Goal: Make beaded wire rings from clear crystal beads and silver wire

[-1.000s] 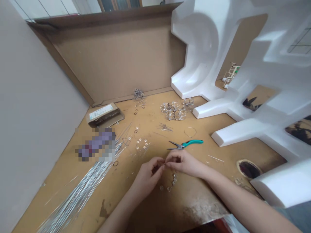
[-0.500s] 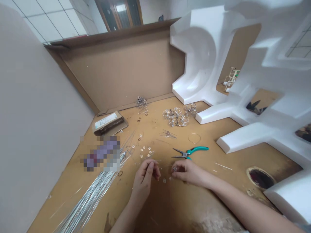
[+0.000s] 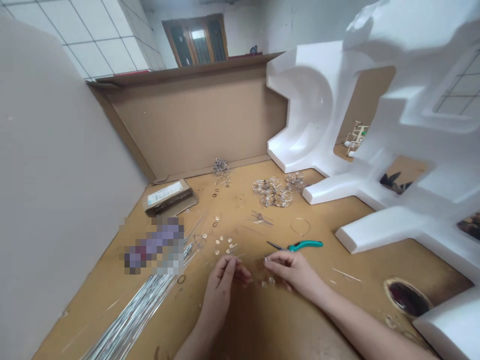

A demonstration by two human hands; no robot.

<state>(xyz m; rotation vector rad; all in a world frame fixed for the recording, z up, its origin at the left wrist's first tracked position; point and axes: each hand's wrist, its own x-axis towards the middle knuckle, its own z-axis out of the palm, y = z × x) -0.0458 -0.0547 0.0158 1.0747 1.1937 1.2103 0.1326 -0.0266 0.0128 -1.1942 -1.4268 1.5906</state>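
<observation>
We find the left hand [image 3: 221, 285] and right hand [image 3: 290, 270] apart above the board [image 3: 360, 265], fingers pinched; whether either grasps anything we cannot tell. Glass beads [image 3: 267, 282] lie just below the right hand; pliers [image 3: 303, 245] lie beyond it.

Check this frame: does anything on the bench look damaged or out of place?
Yes. The wooden board has a dark, scorched-looking hole at lower right, beside the white foam block; its browned edge stands out from the plain surface. Also, a pixelated patch hides whatever lies above the bundle of wires.
</observation>
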